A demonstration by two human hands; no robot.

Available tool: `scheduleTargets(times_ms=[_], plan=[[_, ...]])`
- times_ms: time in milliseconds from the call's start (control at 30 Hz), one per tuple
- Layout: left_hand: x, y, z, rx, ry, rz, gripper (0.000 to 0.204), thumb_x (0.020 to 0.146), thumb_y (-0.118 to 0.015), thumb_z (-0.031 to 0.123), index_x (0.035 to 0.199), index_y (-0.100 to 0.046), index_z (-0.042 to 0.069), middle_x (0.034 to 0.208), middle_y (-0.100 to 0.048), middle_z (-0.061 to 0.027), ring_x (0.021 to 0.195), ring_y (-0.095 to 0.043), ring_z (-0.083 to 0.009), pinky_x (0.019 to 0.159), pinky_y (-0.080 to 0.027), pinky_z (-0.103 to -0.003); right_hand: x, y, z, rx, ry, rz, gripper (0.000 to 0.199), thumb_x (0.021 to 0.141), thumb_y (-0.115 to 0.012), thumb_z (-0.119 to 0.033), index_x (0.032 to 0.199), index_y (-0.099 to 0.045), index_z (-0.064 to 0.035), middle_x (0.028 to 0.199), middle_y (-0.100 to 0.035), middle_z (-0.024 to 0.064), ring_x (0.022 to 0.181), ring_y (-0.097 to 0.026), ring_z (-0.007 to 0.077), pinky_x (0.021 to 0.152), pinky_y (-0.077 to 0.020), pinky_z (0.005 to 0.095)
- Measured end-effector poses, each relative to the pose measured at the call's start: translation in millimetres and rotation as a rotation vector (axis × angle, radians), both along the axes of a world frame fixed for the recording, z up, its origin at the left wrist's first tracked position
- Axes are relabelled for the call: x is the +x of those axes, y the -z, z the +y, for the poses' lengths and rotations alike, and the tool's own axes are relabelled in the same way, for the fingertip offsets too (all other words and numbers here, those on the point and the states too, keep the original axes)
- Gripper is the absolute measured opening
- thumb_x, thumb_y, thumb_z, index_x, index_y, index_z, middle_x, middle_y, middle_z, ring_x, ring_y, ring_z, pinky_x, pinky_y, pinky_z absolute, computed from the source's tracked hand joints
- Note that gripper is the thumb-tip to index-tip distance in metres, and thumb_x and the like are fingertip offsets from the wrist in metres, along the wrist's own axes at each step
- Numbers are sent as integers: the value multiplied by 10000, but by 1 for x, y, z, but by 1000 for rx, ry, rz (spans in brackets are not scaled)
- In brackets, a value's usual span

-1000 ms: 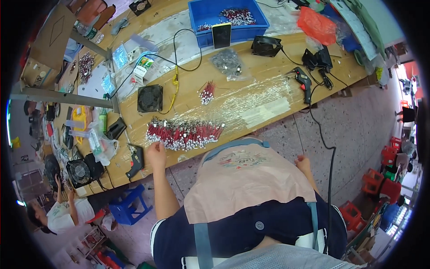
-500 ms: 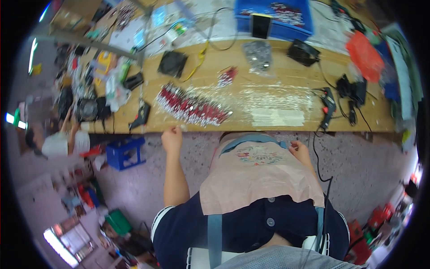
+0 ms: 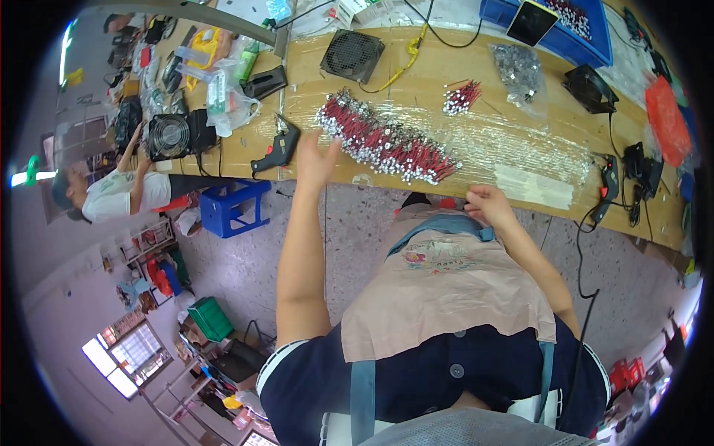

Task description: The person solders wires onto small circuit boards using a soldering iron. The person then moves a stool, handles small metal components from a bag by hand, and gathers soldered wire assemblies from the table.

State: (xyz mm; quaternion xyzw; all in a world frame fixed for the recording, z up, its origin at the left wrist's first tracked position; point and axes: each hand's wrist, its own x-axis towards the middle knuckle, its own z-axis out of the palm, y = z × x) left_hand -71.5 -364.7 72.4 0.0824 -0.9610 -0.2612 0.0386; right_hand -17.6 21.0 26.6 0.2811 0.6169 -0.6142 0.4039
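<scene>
A long row of red wire pieces with silver ends (image 3: 383, 141) lies on the wooden workbench (image 3: 476, 111). My left hand (image 3: 318, 157) is raised at the bench's front edge with its fingers spread, just left of that row and holding nothing. My right hand (image 3: 487, 204) rests near the bench edge by my apron, fingers curled; I cannot see anything in it. A smaller bunch of red wires (image 3: 461, 97) lies farther back. A black glue gun (image 3: 277, 147) sits left of my left hand.
A black fan (image 3: 351, 55), a bag of small metal parts (image 3: 517, 68), a blue bin (image 3: 573, 30) and a power screwdriver (image 3: 608, 182) are on the bench. A blue stool (image 3: 232, 207) stands below. Another person (image 3: 111, 189) works at the left.
The view has swung so the bench sits higher and tilted. My left hand has lifted from the bench edge and spread its fingers beside the wire row. My right hand stays near the apron.
</scene>
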Motion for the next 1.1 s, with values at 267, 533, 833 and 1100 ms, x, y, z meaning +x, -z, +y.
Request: scheduleTargets(times_ms=[267, 533, 833, 1100], plan=[[-106, 43, -38, -65, 137, -360, 991, 660, -680, 642, 1242, -431, -121, 1246, -477, -314, 1210, -435, -419, 1023, -356, -431, -29, 3, -83, -64, 292, -39, 332, 836, -687, -196, 1084, -589, 2, 869, -602, 26, 724, -535, 95, 612, -465, 233], [-94, 18, -1, -99, 103, -659, 1251, 530, -717, 713, 1375, -265, -90, 1441, -257, -277, 1348, -263, -409, 1096, -240, -508, -33, 36, -86, 8, 276, -11, 192, 845, -679, -227, 732, -551, -137, 624, -507, -45, 465, -412, 64, 398, -304, 209], [-79, 21, 9, -13, 30, -629, 1280, 515, -729, 715, 1369, -259, -113, 1403, -315, -256, 1317, -310, -386, 1088, -258, -485, -50, -9, -140, -83, 207, 82, 210, 789, -695, -137, 973, -646, -47, 889, -653, 53, 742, -592, 152, 606, -466, 295], [-65, 21, 25, -134, 0, -628, 1249, 490, -786, 666, 1313, -298, -138, 1375, -325, -294, 1311, -298, -403, 1067, -307, -428, -64, -6, -188, 131, -39, 58, 317, 674, -728, -95, 938, -651, 62, 918, -662, 153, 809, -633, 246, 693, -485, 365]])
